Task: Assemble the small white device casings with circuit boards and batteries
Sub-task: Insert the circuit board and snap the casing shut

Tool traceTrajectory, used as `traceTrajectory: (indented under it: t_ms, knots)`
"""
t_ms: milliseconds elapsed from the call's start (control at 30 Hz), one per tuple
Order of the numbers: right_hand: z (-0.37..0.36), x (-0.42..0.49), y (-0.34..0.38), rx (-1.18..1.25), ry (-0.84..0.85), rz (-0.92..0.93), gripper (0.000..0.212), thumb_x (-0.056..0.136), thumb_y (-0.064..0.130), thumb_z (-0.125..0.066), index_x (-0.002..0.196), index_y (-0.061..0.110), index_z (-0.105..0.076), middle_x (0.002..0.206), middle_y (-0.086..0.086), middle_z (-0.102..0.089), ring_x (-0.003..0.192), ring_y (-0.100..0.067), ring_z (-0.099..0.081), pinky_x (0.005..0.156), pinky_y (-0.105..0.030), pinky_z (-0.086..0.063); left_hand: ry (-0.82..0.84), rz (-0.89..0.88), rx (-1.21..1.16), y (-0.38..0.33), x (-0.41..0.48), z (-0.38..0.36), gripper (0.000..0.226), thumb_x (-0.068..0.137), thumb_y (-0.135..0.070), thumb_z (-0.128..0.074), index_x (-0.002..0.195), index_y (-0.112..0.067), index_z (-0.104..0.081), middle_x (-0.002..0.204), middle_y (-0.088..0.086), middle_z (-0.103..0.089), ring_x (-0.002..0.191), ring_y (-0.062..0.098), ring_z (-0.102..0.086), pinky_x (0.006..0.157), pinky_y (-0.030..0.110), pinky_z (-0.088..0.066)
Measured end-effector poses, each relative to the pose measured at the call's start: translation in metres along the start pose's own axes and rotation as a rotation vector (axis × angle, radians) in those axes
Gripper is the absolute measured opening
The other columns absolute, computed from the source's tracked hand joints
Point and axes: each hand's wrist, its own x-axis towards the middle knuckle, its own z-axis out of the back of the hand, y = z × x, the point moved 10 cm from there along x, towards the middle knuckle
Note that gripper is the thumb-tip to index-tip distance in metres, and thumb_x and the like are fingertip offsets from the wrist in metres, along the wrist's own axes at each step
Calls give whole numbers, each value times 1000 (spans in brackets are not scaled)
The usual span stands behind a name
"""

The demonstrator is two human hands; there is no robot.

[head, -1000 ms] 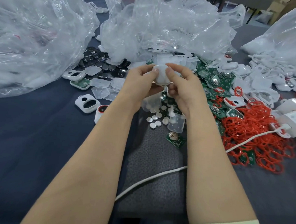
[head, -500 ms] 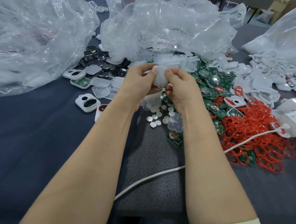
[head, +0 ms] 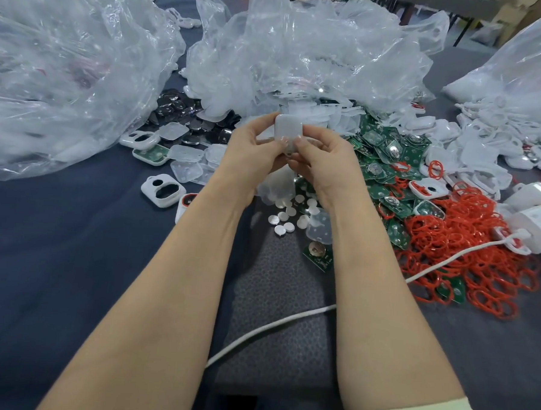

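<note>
A small white device casing (head: 288,130) is held up over the table between both hands, its smooth rounded-square back facing me. My left hand (head: 253,152) grips its left side and my right hand (head: 326,162) pinches its lower right corner with thumb and fingers. Below the hands lie several round coin batteries (head: 289,216). Green circuit boards (head: 387,167) are heaped to the right, and one board (head: 318,257) lies alone near my right forearm. An empty white casing frame (head: 163,189) with two openings sits on the left.
Large clear plastic bags (head: 66,68) crowd the left and back of the table. A pile of red rubber rings (head: 467,256) and white casings (head: 485,144) lie on the right. A white cable (head: 275,325) crosses a dark mat (head: 276,299). Translucent covers (head: 187,158) lie at left.
The casing has turned in my fingers so its flat back shows more squarely; both hands stayed at the same spot above the batteries.
</note>
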Motion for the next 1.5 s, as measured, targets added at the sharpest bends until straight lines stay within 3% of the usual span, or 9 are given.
traceTrajectory:
  t_ms: [100,267,500,700,800,900,1000,1233,1500]
  knots:
    - [1,-1,0,-80,-34,14,27,94,5,-56,121,4,-60,84,-5,-62,61,-7,-58,57,-18,-51,-4,-39,36,-3,0,1,48,91,0,-60,136,-12,-51,85,7,-72,79,13,-70,86,29,-56]
    - [13,0,10,-123,-103,77,19,94,17,-58,113,16,-64,76,1,-61,48,-2,-52,48,-16,-43,54,-202,345,-16,-5,-12,45,97,-3,-49,137,-23,-49,95,14,-72,98,24,-67,98,41,-50]
    - [13,1,21,-200,-45,165,8,93,21,-61,86,22,-64,60,16,-55,48,2,-44,52,-17,-35,190,-201,287,-18,-8,-21,45,97,2,-48,138,-18,-50,98,10,-70,94,13,-66,93,26,-53]
    - [12,-5,36,-359,-151,299,10,94,26,-58,101,19,-62,94,3,-60,76,-10,-51,69,-29,-48,-20,-38,104,-7,-2,2,29,100,-23,-49,119,-3,-59,89,14,-73,78,18,-73,69,23,-58]
    - [-4,-11,41,-466,-41,387,17,91,15,-61,107,19,-64,118,-1,-57,97,-7,-58,81,-15,-48,-59,73,-23,2,0,9,40,98,-41,-48,95,-5,-64,76,11,-75,70,18,-73,59,22,-57]
    - [-15,-11,35,-520,64,351,30,84,-1,-55,106,17,-67,116,4,-55,105,-8,-58,88,-13,-46,-99,55,-64,1,2,16,22,96,-27,-56,86,-10,-67,72,3,-73,66,12,-70,59,19,-55]
    - [-6,-5,27,-387,-12,261,25,90,7,-56,111,19,-62,109,9,-61,103,-10,-61,89,-24,-51,-114,0,-32,-1,5,18,11,94,-9,-58,86,-13,-65,80,5,-69,69,12,-66,61,17,-53]
    - [3,2,9,-274,-77,148,24,90,15,-65,107,-2,-62,96,-15,-67,83,-22,-67,66,-24,-55,-66,-58,-32,-3,4,8,12,93,-3,-58,86,-13,-60,78,3,-67,67,9,-66,65,18,-55]
    - [-3,-1,9,-133,-10,133,17,93,10,-59,107,0,-63,91,-9,-69,78,-14,-68,67,-21,-54,-54,-86,-71,-8,3,9,7,92,-4,-61,89,-11,-62,71,-1,-71,67,10,-68,64,19,-54]
